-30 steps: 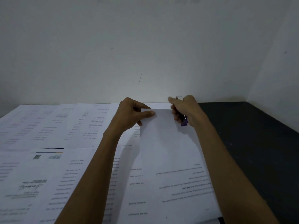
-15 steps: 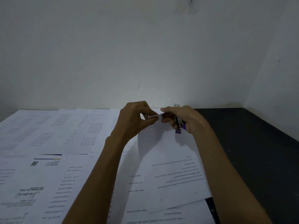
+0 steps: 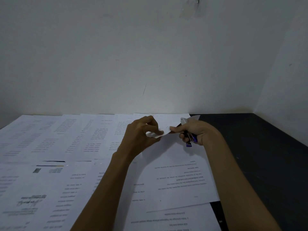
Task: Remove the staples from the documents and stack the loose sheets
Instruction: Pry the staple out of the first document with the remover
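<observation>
"Up comes the far corner of the document point(image 3: 176, 157). It lay flat a second ago."

"Who holds it?"

"The left hand point(image 3: 141, 135) pinches the corner. The right hand point(image 3: 200, 132) presses its thumb on it too."

"And the purple thing?"

"The purple staple tool point(image 3: 191, 141) sits in the right hand's curled fingers. Its silver end pokes out at the back."

"Where is the rest of the paper?"

"It lies on more printed sheets point(image 3: 66, 139) on the dark table point(image 3: 258, 155)."

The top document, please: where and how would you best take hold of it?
Probably pinch the raised far edge of the document from the left, as the left hand does: that edge is off the pile, the rest lies flat.
</observation>
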